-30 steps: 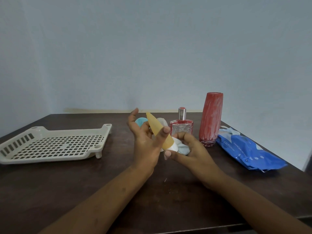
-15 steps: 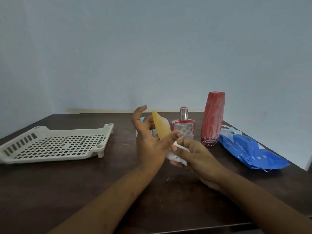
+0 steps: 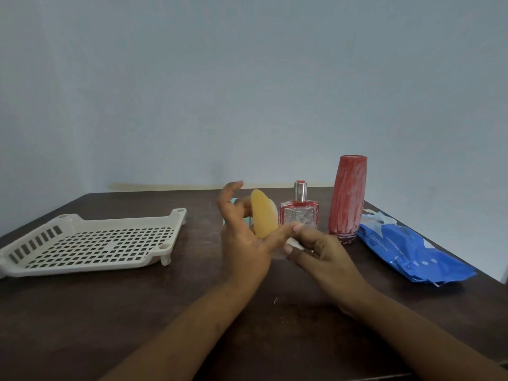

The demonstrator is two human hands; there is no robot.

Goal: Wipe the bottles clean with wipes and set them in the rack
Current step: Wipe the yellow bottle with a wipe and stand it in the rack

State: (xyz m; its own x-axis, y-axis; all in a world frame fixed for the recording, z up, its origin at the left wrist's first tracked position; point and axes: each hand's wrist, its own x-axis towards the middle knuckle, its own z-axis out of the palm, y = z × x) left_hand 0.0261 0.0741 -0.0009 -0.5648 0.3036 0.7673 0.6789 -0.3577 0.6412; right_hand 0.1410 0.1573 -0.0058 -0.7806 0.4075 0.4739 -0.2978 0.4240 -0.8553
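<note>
While the left hand (image 3: 242, 243) is holding the yellow bottle (image 3: 264, 214) upright at the centre of the frame, its thumb is pressing across the bottle's lower part and its upper fingers are spreading loosely away. The right hand (image 3: 321, 254), just right of centre, is pinching a crumpled white wipe (image 3: 295, 245) at the base of the bottle.

Probable faults:
- The bottle is likely becoming damp and slick under the wipe. With so few fingers bearing on it, a firm stroke is liable to push it out of the hand.
- The glass bottle (image 3: 299, 215) and the tall red bottle (image 3: 347, 199) are standing just behind the hands. A dropped bottle or a wide stroke of the right hand is likely to knock either one over.
- The rack (image 3: 93, 240) is lying well apart at the left of the frame, so the carry is crossing open table; a loose grip is risking a drop on the way.
- The wipe is looking small and bunched, so parts of the bottle are possibly going unwiped.

The blue pack (image 3: 412, 251) of wipes is lying at the right. The table (image 3: 110, 312) is showing a dark brown top with faint scuffs and pale specks. A plain blue-grey wall (image 3: 247, 78) is filling the upper half of the frame.
</note>
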